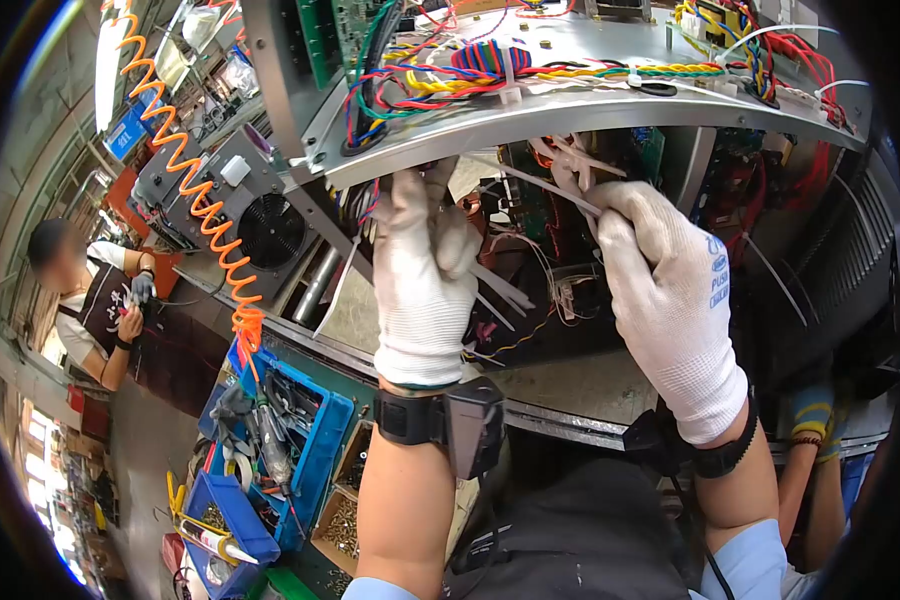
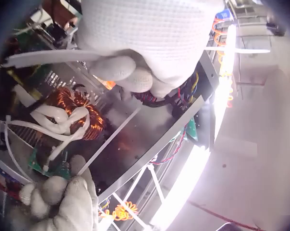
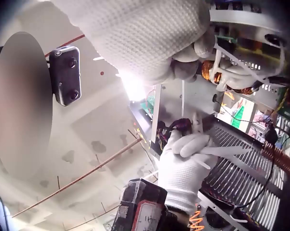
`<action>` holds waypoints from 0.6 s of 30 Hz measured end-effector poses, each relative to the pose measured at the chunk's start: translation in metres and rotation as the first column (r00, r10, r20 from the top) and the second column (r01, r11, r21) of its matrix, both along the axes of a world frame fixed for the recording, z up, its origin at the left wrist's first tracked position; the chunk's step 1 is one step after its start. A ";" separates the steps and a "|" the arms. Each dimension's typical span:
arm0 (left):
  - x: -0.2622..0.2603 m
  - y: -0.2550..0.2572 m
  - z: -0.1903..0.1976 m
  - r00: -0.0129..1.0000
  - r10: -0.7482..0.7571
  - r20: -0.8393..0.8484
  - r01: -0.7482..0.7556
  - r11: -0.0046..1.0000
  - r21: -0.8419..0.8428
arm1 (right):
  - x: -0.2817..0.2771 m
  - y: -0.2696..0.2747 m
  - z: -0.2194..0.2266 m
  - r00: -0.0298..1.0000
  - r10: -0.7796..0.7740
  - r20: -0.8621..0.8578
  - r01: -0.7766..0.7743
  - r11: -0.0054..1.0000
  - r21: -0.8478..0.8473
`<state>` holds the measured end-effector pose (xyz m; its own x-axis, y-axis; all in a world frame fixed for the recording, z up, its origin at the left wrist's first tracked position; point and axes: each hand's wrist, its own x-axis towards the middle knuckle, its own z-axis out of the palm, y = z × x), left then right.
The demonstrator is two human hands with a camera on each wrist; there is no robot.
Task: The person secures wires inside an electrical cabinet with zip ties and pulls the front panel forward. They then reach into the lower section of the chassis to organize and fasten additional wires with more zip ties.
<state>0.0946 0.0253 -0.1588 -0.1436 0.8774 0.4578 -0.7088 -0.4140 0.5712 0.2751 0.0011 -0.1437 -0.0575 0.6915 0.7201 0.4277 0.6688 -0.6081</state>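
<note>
Both hands wear white knit gloves and reach up under a grey metal plate (image 1: 570, 120) of an open electrical cabinet. Bundles of coloured wires (image 1: 530, 70) lie on top of the plate. My left hand (image 1: 425, 195) grips several white cable ties (image 1: 500, 290); they also show as cable ties (image 3: 226, 151) in the right wrist view. My right hand (image 1: 610, 205) pinches one long white cable tie (image 1: 550, 190) that points toward the left hand. Inside sits a copper coil (image 2: 73, 106) wrapped with white sleeved leads (image 2: 58, 118). The tie (image 2: 111, 139) runs from the right hand (image 2: 63, 202) across the plate.
An orange coiled hose (image 1: 195, 190) hangs at the left, beside a unit with a black fan (image 1: 270, 230). Blue bins (image 1: 315, 440) with tools and a box of screws (image 1: 345, 520) lie below. A seated person (image 1: 90, 300) works far left. Another person's arm (image 1: 810, 440) is at right.
</note>
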 end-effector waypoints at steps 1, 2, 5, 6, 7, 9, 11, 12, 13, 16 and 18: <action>-0.003 0.002 0.001 1.000 -0.001 -0.003 0.001 1.000 -0.005 | -0.002 0.002 0.003 1.000 -0.001 -0.003 0.001 1.000 -0.005; -0.006 0.002 0.003 0.999 -0.045 0.018 0.045 0.999 -0.009 | -0.005 0.002 0.006 1.000 0.006 0.029 -0.006 1.000 0.019; -0.008 0.002 0.007 0.989 -0.129 0.078 0.132 0.991 -0.036 | -0.008 0.006 0.007 0.997 0.017 0.072 -0.020 0.999 0.035; -0.009 0.002 0.006 0.987 -0.136 0.090 0.138 0.990 -0.020 | -0.008 0.007 0.009 0.995 0.015 0.096 -0.018 0.999 0.030; -0.010 0.003 0.005 0.985 -0.143 0.101 0.145 0.989 -0.004 | -0.007 0.007 0.010 0.993 0.013 0.119 -0.016 1.000 0.024; -0.011 0.003 0.003 0.985 -0.129 0.114 0.132 0.991 -0.023 | -0.004 0.005 0.012 0.992 0.013 0.128 -0.015 1.000 0.009; -0.012 0.005 0.001 0.985 -0.119 0.125 0.125 0.991 -0.043 | -0.003 0.005 0.012 0.991 0.010 0.134 -0.009 1.000 -0.008; -0.013 0.006 0.002 0.985 -0.127 0.114 0.134 0.990 -0.051 | -0.004 0.005 0.012 0.992 0.003 0.127 -0.002 1.000 -0.005; -0.014 0.007 0.002 0.985 -0.138 0.101 0.144 0.988 -0.059 | -0.004 0.006 0.012 0.993 -0.005 0.118 0.006 1.000 -0.002; -0.013 0.007 0.000 0.993 -0.114 0.043 0.116 0.993 -0.037 | -0.005 0.004 0.014 0.991 0.043 0.123 -0.034 0.997 -0.073; -0.014 0.007 0.000 0.991 -0.125 0.047 0.127 0.991 -0.049 | -0.008 0.008 0.013 0.993 0.035 0.115 -0.033 0.999 -0.026</action>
